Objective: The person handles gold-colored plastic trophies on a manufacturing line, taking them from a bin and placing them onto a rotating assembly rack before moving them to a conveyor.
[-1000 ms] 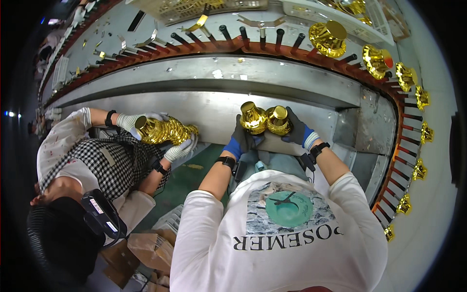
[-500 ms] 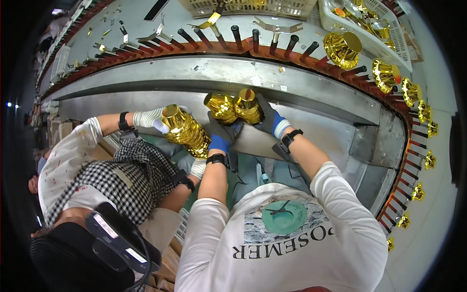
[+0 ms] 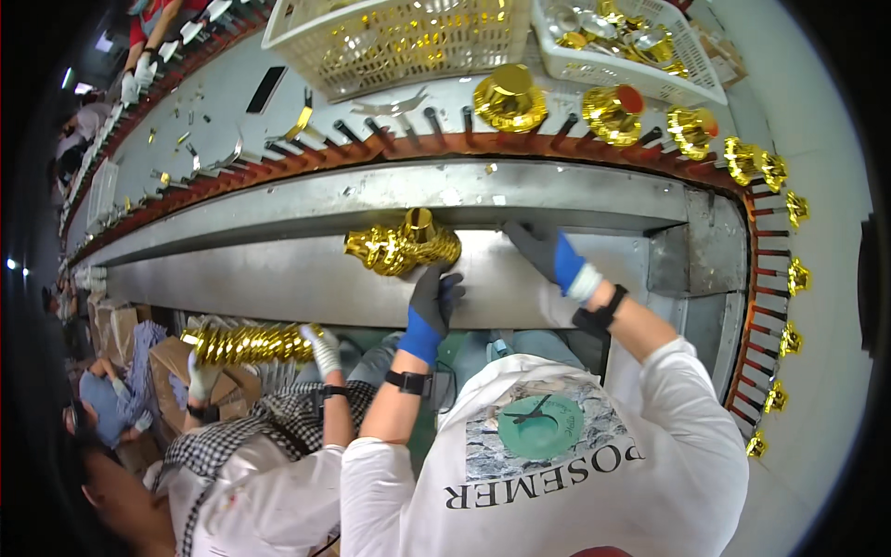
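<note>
**Gold parts held up against the steel channel wall**

The left hand [image 3: 434, 295], in a grey glove with blue cuff, sat centre frame, fingers closed up around the bottom of a cluster of shiny gold-plated plastic cup-shaped parts [image 3: 404, 246]. The cluster rested against the grey sheet-metal wall of the conveyor channel [image 3: 278, 278], just under its upper ledge. Held from below, likely so the loose pieces stayed nested and did not spill.

The right hand [image 3: 548, 255], same glove type, lay right of centre, fingers spread flat on the metal wall near the ledge, pinching nothing. It was apart from the cluster, looking more like a brace than a grab.

Above, the curved orange-brown conveyor rail with black pegs [image 3: 557, 148] ran across the upper frame and down the right edge. Single gold crown-like parts [image 3: 509, 96] stood on pegs along it, one per peg, so spaced for carrying. Two white plastic mesh baskets [image 3: 297, 42] at the top held more gold pieces.

Lower left, a co-worker in a checked shirt, white-gloved hand [image 3: 325, 345], gripped one end of a long row of stacked gold parts [image 3: 249, 343], the other glove at the far end, squeezed endwise to keep the stack together. Cardboard boxes [image 3: 176, 362] sat below at left.
</note>
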Available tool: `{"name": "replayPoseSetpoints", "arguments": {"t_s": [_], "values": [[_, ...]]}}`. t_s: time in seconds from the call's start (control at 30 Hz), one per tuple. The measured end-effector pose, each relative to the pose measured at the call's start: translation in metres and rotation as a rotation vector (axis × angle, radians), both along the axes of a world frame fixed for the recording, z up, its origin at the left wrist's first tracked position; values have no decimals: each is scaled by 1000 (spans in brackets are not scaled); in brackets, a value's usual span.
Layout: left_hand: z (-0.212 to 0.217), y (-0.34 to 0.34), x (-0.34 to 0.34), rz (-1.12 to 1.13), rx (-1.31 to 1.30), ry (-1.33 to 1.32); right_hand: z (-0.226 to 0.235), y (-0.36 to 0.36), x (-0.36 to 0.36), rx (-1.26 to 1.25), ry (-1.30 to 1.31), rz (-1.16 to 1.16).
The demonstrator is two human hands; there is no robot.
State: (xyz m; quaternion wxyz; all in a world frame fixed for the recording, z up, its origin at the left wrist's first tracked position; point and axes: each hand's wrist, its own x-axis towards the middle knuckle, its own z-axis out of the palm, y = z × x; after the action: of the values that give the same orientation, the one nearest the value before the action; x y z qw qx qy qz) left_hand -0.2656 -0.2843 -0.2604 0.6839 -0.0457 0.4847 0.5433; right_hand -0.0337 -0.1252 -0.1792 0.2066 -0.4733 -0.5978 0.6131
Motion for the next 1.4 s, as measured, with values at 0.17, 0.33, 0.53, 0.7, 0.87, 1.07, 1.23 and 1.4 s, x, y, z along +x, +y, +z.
{"name": "replayPoseSetpoints", "arguments": {"t_s": [0.17,0.33,0.53,0.7,0.87,1.07,1.23,1.4], "values": [[261,163,32,-259,1001,1660,197,95,68,1690,-386,-252],[283,269,29,-731,447,2137,157,151,57,1001,-324,38],[267,198,32,-414,728,2037,194,83,99,1198,-151,28],[206,111,138,-716,649,1651,87,13,205,777,-288,181],[2,78,183,-1144,333,1727,-94,-25,251,555,-642,485],[-28,92,182,-1208,88,1685,-106,-11,220,535,-715,293],[147,155,191,-576,574,1951,56,21,248,1170,-445,40],[281,257,166,-370,760,2194,167,147,198,1561,-342,-205]]}}
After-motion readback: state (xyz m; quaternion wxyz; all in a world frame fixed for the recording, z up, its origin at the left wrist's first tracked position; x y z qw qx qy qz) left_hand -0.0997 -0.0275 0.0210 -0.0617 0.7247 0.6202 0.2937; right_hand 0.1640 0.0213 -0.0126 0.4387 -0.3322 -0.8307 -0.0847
